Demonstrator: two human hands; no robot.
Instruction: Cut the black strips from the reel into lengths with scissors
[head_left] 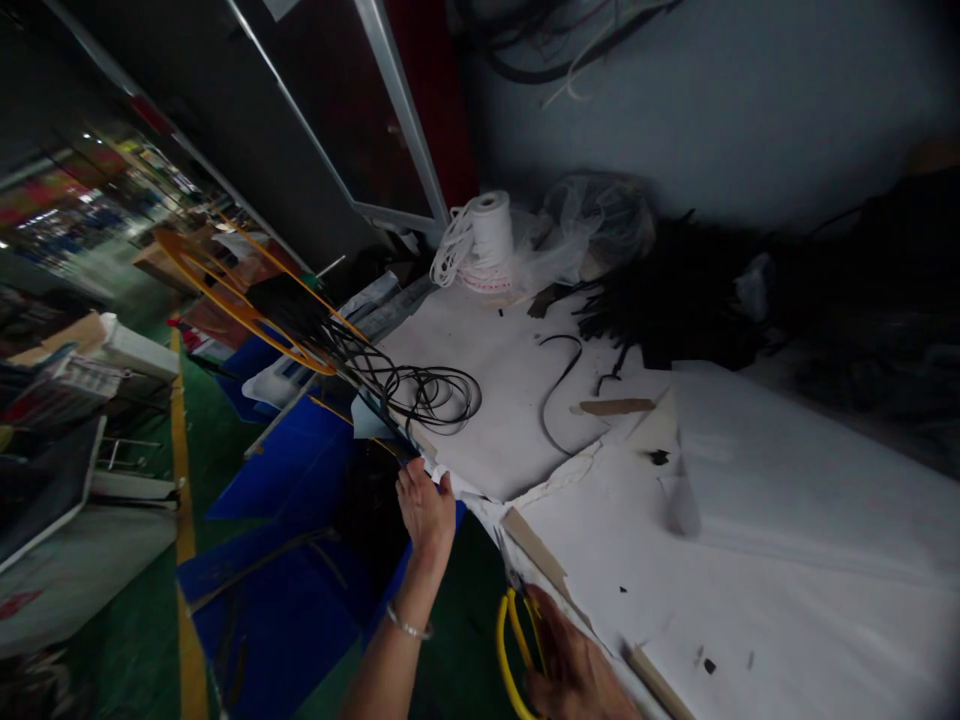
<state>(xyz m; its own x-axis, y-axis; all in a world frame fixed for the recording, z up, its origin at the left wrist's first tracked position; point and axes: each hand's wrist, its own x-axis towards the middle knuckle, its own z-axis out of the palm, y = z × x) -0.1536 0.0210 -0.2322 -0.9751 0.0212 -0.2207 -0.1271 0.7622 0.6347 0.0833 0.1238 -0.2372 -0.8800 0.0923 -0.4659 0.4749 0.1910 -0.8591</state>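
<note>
My left hand (425,505) reaches toward the edge of the white table (510,400), its fingers closed on the torn paper edge just below a coil of black cord (420,390). A thin bracelet sits on that wrist. My right hand (574,670) is low at the bottom of the view, curled around the yellow handles of a pair of scissors (514,640) beside the table's front edge.
Blue bins (277,560) stand on the green floor below the table. An orange wire frame (240,290) holds the black cord. At the back are a white spool (487,240), clear plastic and a black pile (690,290). A loose black cord (559,385) lies on the table.
</note>
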